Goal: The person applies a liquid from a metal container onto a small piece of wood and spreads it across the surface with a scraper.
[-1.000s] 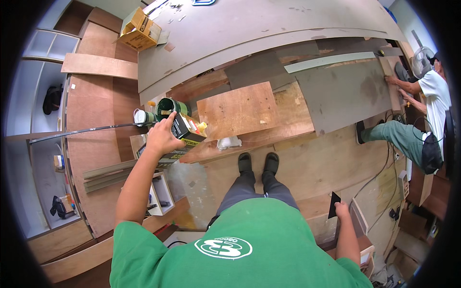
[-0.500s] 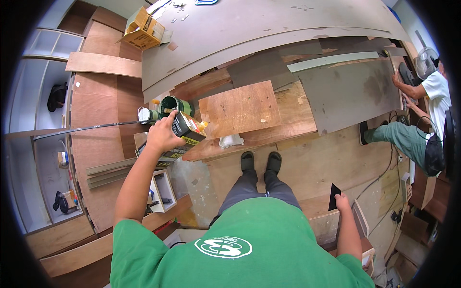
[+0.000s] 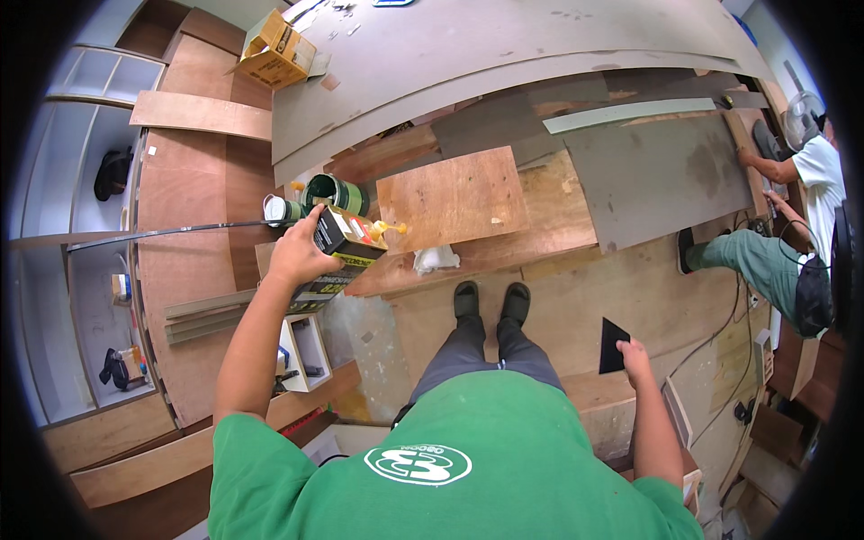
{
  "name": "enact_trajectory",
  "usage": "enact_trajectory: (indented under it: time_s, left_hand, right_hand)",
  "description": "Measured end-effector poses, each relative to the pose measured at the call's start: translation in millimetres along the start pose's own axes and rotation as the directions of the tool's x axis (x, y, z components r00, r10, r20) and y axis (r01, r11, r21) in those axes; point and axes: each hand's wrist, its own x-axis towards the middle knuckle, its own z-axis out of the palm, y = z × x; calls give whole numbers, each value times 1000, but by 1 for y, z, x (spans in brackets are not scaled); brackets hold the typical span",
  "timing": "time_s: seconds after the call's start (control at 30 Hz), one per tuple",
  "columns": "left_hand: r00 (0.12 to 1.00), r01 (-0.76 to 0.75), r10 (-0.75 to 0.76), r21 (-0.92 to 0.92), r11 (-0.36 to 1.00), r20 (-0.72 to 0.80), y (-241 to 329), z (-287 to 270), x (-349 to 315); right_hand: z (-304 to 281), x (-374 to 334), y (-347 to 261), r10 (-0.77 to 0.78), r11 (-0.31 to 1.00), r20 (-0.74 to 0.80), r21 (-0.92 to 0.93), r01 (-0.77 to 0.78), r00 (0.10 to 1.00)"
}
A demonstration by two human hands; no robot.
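My left hand [image 3: 302, 254] grips a rectangular metal can [image 3: 340, 245], dark with yellow-green bands, by its upper side. The can tips to the right. Thick amber liquid [image 3: 389, 230] runs from its mouth onto the left edge of a flat wooden board [image 3: 450, 200], which rests on a larger plywood sheet [image 3: 558, 202]. Down at the right, my right hand [image 3: 635, 358] pinches a thin black flat spreader [image 3: 613, 349], away from the board.
Left of the board stand an open green tub [image 3: 335, 193] and a small white-lidded container [image 3: 275, 209]. White crumpled material [image 3: 436, 260] lies beside the board. At the far right a person [image 3: 810, 198] works on a panel, with cables [image 3: 720, 328] on the floor nearby.
Amber liquid now stretches from the can's mouth to the board. The spreader has shifted left and turned its broad face into view, still in my right hand.
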Motion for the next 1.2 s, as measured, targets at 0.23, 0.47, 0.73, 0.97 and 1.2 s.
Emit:
enact_trajectory:
  time_s: [0.23, 0.47, 0.73, 0.97, 1.2]
  left_hand:
    - [996, 90, -86, -120, 989, 37, -8, -6, -11]
    - [998, 16, -34, -347, 938, -45, -25, 6, -30]
    - [993, -77, 34, -400, 913, -113, -44, 22, -39]
    - [991, -128, 92, -465, 876, -100, -51, 14, -37]
    - [969, -248, 219, -479, 842, -117, -124, 38, -13]
  right_hand:
    - [85, -3, -130, -198, 955, 258, 269, 127, 946]
    - [189, -6, -244, -221, 815, 486, 569, -114, 846]
    - [306, -15, -346, -310, 800, 561, 590, -109, 768]
    - [355, -10, -377, -286, 861, 551, 506, -42, 784]
    - [382, -24, -389, -282, 847, 500, 530, -33, 819]
